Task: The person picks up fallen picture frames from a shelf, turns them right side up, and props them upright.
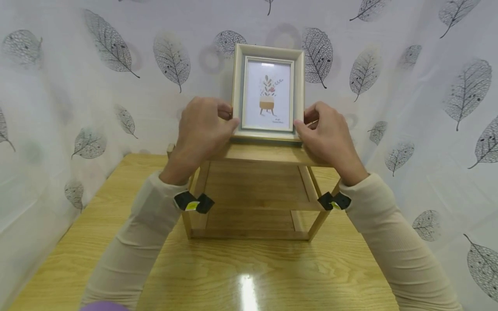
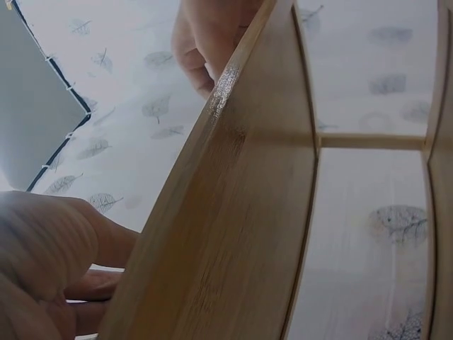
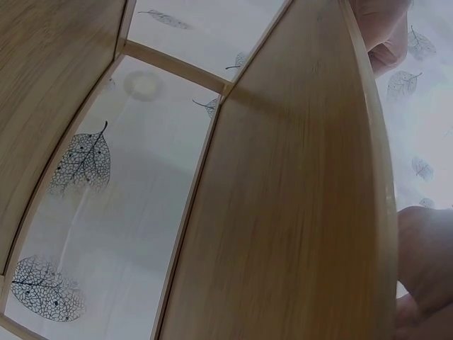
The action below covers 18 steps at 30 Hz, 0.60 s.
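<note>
A pale cream picture frame (image 1: 268, 93) with a potted-plant print stands upright over the top board of a small wooden shelf rack (image 1: 256, 153). My left hand (image 1: 204, 127) holds its lower left side, thumb on the front and fingers round the edge. On the lower right side my right hand (image 1: 328, 131) grips the same way. In both wrist views the rack's board (image 2: 226, 191) (image 3: 297, 170) hides the frame, and parts of both hands show past its edge. Whether the frame's base fully touches the board I cannot tell.
The rack stands on a light wood-grain table (image 1: 241, 263), with lower shelves (image 1: 253, 220) under the top board. A white curtain (image 1: 151, 99) printed with dark leaves hangs close behind and at both sides. A purple thing (image 1: 103, 306) shows at the bottom left edge.
</note>
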Available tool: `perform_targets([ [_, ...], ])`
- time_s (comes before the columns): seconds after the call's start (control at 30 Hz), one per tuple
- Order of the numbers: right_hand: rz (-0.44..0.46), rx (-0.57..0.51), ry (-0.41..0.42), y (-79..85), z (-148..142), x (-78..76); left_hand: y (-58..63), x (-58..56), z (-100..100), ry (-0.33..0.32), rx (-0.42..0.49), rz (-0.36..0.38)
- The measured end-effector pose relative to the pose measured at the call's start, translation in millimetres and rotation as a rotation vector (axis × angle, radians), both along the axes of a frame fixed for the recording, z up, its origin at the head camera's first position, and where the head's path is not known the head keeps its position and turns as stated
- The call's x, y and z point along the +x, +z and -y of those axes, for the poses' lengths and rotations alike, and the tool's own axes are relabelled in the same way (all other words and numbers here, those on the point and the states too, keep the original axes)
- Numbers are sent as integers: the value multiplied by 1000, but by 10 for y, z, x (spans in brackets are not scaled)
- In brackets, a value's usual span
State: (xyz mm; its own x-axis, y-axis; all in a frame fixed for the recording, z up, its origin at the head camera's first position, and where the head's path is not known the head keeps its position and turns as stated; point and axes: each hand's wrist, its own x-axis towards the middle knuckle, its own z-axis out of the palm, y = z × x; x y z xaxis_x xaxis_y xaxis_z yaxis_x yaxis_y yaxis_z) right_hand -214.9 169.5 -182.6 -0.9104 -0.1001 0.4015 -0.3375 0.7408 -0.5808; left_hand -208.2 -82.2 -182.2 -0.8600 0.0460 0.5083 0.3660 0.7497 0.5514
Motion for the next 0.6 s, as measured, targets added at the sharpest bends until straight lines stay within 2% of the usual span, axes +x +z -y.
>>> perform_targets([
  [0.37,-2,-10,-16,5,8,31,0,18,-9,2,12,-4],
  [0.6,-26,-4,-40,-19,22,38,-8,26,-10,12,17,-34],
])
